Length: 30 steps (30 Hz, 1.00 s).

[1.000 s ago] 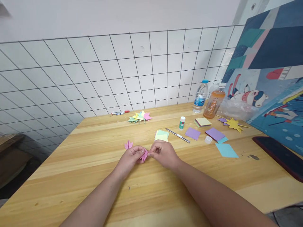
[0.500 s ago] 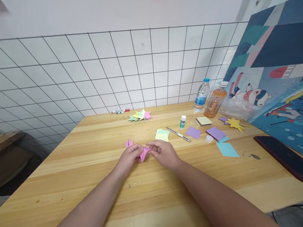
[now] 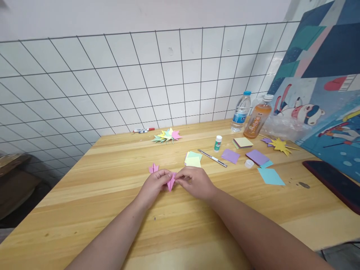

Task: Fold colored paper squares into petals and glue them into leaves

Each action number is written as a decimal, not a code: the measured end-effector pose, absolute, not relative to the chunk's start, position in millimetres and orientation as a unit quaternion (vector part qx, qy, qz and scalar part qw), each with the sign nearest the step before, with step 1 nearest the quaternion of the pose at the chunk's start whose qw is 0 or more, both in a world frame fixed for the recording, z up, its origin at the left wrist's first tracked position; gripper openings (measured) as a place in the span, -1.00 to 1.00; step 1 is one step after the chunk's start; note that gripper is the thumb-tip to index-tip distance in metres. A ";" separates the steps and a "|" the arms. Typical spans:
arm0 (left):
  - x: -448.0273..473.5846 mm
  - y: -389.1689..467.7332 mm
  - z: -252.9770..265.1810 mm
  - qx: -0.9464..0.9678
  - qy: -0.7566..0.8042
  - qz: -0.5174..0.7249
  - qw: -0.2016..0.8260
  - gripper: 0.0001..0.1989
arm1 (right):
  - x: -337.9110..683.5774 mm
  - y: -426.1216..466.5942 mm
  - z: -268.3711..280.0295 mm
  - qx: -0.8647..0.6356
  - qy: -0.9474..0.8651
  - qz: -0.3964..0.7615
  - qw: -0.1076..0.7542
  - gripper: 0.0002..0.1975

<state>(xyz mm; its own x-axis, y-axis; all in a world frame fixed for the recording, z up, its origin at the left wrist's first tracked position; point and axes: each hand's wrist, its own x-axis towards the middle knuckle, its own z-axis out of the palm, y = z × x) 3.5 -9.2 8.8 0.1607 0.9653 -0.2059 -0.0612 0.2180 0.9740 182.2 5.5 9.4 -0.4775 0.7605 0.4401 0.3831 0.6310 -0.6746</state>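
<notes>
A small folded piece of pink paper (image 3: 170, 183) points downward between my two hands, just over the wooden table. My left hand (image 3: 154, 185) pinches its left side, thumb on top. On its right edge, the fingertips of my right hand (image 3: 195, 182) are closed together; those fingers partly cover the paper. Another folded pink paper piece (image 3: 153, 168) lies just beyond my left hand. Behind my right hand is a small stack of pale yellow and green paper squares (image 3: 193, 160), with a utility knife (image 3: 212, 158) beside it.
Folded paper leaves (image 3: 167, 135) and markers (image 3: 144, 130) lie near the tiled wall. On the right are a glue stick (image 3: 217, 143), its cap (image 3: 249, 163), purple paper (image 3: 230, 156), a blue sheet (image 3: 271, 176), a water bottle (image 3: 241, 111), an orange drink bottle (image 3: 258, 117) and a phone (image 3: 332, 182).
My right fingers have shifted slightly left, and the pink paper's right point now looks folded inward, leaving a narrower shape. My left hand keeps its pinch. The view has shifted slightly.
</notes>
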 end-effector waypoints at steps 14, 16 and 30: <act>7.5 -9.7 10.5 0.470 0.508 0.424 0.583 -0.72 | 181.7 7.3 9.1 -0.385 -0.805 0.267 0.364 -0.90; 7.3 -9.3 9.7 0.469 0.509 0.428 0.581 -0.71 | 181.3 7.3 8.6 -0.384 -0.794 0.285 0.375 -0.90; 8.4 -9.1 8.9 0.479 0.499 0.437 0.575 -0.74 | 177.6 9.9 2.0 -0.414 -0.707 0.392 0.418 -0.66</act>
